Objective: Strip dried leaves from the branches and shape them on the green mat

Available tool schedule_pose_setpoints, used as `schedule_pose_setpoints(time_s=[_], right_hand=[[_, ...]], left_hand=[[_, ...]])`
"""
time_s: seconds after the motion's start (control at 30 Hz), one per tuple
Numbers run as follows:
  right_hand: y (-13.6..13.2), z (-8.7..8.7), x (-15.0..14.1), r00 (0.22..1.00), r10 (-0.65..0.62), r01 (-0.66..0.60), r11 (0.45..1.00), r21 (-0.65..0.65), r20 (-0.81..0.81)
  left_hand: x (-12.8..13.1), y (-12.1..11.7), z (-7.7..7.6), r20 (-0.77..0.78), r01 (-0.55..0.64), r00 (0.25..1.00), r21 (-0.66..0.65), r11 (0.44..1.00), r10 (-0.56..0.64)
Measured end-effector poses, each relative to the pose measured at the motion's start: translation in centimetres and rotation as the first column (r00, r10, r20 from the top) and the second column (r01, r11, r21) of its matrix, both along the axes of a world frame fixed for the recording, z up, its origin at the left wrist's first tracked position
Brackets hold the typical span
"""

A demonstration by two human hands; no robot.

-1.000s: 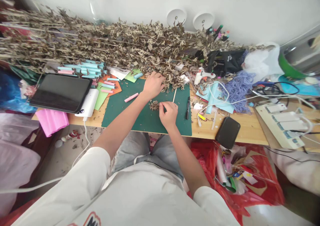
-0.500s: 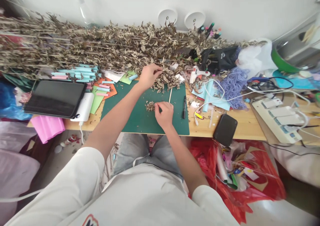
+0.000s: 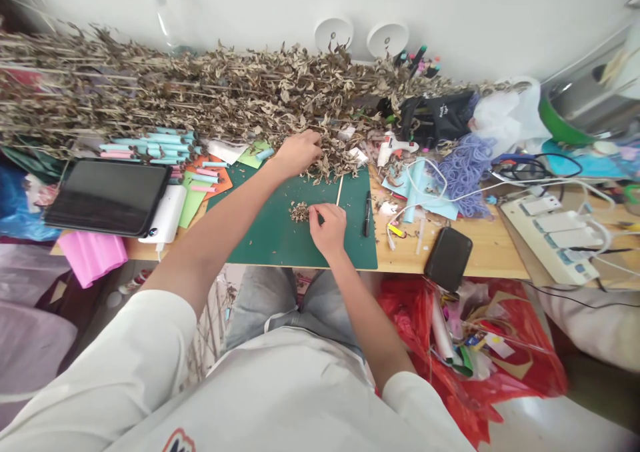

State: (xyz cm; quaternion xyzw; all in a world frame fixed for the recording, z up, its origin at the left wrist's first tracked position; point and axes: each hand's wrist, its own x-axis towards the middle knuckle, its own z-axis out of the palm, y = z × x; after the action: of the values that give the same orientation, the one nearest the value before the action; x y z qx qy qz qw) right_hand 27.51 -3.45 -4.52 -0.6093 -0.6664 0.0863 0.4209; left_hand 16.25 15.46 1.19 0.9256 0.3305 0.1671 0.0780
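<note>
My left hand [image 3: 300,152] reaches over the near edge of a heap of dried leafy stalks [image 3: 285,85]. Its fingers are bent down among the leaves, and whatever they grip is hidden. Closer to me, my right hand [image 3: 330,229] rests low over a green cutting mat [image 3: 270,239], closed in a pinch. At its fingertips is a small bunch of dried leaves [image 3: 299,211], held by its right end. Beyond the right hand a thin pale stick [image 3: 340,191] lies on the mat, and a black pen [image 3: 367,214] lies near the mat's right edge.
Left are a black tablet [image 3: 107,197], a white power bank [image 3: 163,214] and rolled paper tubes [image 3: 160,147]. To the right lie a glue gun [image 3: 395,147], purple yarn [image 3: 465,169], a black case [image 3: 449,259] and a power strip [image 3: 553,239]. A red bag [image 3: 530,352] sits below.
My left hand has turned, its fingers dipping lower into the leaves near the same spot. My right hand and the small bunch stay in place. The view has shifted slightly.
</note>
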Motion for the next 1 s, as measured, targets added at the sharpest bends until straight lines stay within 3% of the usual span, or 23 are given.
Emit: schedule_pose_setpoints(time_s=[0.23,0.6,0.87,1.0], right_hand=[[0.0,0.1,0.0,1.0,0.005,-0.004,1.0,0.018,-0.009],[0.0,0.1,0.1,1.0,0.004,-0.004,1.0,-0.007,-0.023],[0.0,0.0,0.0,0.999,0.019,-0.019,1.0,0.003,-0.036],[0.0,-0.1,0.1,0.998,0.015,-0.014,1.0,0.009,-0.058]], left_hand=[[-0.4,-0.2,1.3,-0.02,-0.07,0.997,-0.004,0.998,0.07],[0.4,-0.8,0.4,-0.132,-0.008,0.991,0.016,1.0,0.01],[0.7,-0.8,-0.7,-0.052,0.024,0.998,-0.034,0.999,-0.025],[0.7,-0.4,-0.3,0.09,-0.011,0.996,-0.035,0.999,0.014]])
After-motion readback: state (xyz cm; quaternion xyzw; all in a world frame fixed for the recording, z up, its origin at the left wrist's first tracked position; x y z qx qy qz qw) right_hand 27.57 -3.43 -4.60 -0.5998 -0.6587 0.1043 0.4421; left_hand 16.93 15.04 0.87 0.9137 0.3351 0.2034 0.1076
